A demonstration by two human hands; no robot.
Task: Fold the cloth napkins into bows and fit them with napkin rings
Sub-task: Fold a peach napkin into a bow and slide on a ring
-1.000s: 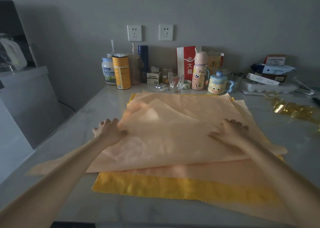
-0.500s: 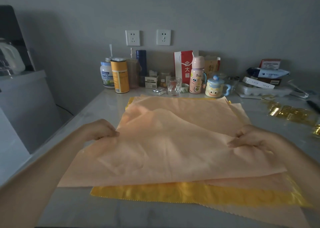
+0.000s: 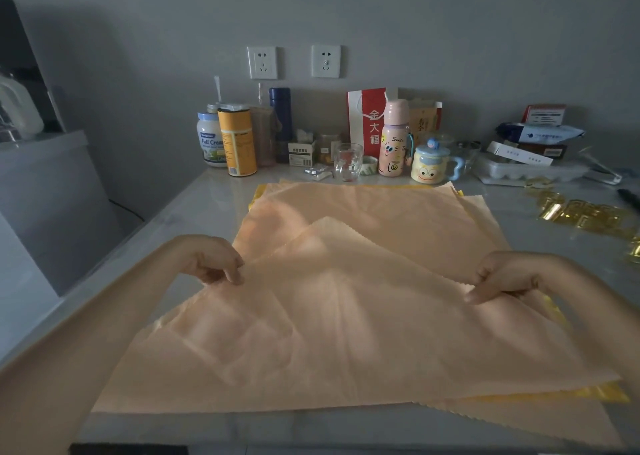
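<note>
At the centre of the counter (image 3: 207, 205), the top peach napkin (image 3: 346, 323) drapes over the stack (image 3: 398, 209). The left hand (image 3: 211, 259) pinches its nine o'clock edge, the right hand (image 3: 502, 274) its three o'clock edge; gold rings (image 3: 585, 212), apparently, lie toward two o'clock.

Top napkin (image 3: 346, 323): plain peach, zigzag-cut edges. Napkin stack (image 3: 398, 212) beneath: same peach. Lowest napkin (image 3: 595, 394), showing at near right: glossy bright yellow. Countertop (image 3: 207, 205): pale grey, faint marbling. Wall (image 3: 450, 39): flat grey; sockets (image 3: 262, 62) white. Far left jar (image 3: 209, 139): white, blue cap, blue lettering. Canister (image 3: 237, 141) beside it: orange-yellow, pale lid. Flask (image 3: 280, 115): dark blue. Gift bag (image 3: 367, 122): red and white, pale characters. Bottle (image 3: 394, 139): pink, cartoon face, lilac band perhaps. Lidded mug (image 3: 429, 165): cream, smiling face, blue lid and handle. Napkin rings (image 3: 581, 212), far right: shiny gold.
</note>
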